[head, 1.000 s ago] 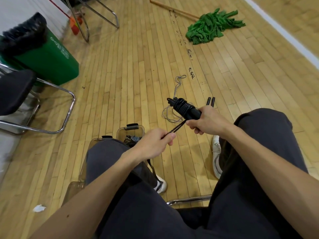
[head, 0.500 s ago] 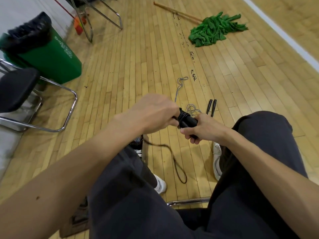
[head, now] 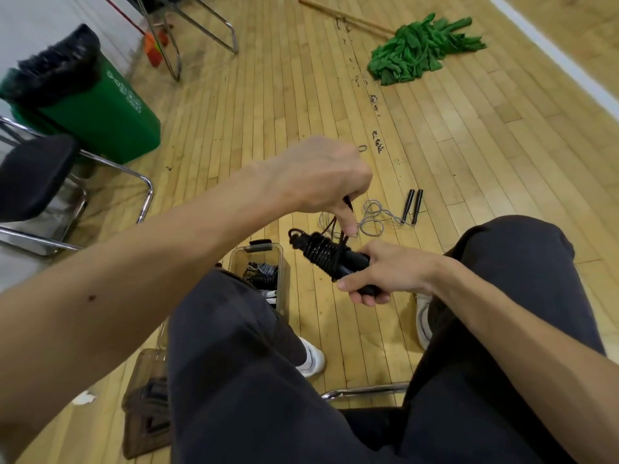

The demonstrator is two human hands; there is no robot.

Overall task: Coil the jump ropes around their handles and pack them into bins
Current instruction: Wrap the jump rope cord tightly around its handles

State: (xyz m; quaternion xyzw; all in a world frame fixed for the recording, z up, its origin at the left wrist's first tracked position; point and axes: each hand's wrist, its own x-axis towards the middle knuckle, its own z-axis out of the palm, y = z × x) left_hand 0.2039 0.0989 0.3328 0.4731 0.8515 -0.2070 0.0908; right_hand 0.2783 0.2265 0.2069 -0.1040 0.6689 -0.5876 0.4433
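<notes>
— Where did we find the black jump rope (head: pixel 320 252)?
— In the air between the knees, above the floor (head: pixel 268 128). The right hand (head: pixel 392 272) had its fingers clamped round the handles (head: pixel 356 261), and most of the cord was coiled tight about them.
— And the left hand (head: pixel 321 175)?
— Just above the coil, its fingers pinching the cord's loose end.
— The bins?
— We noted a clear bin (head: pixel 285 276) on the floor beside the left knee, with coiled ropes inside. A grey rope (head: pixel 371 219) lay loose on the floor further ahead.
</notes>
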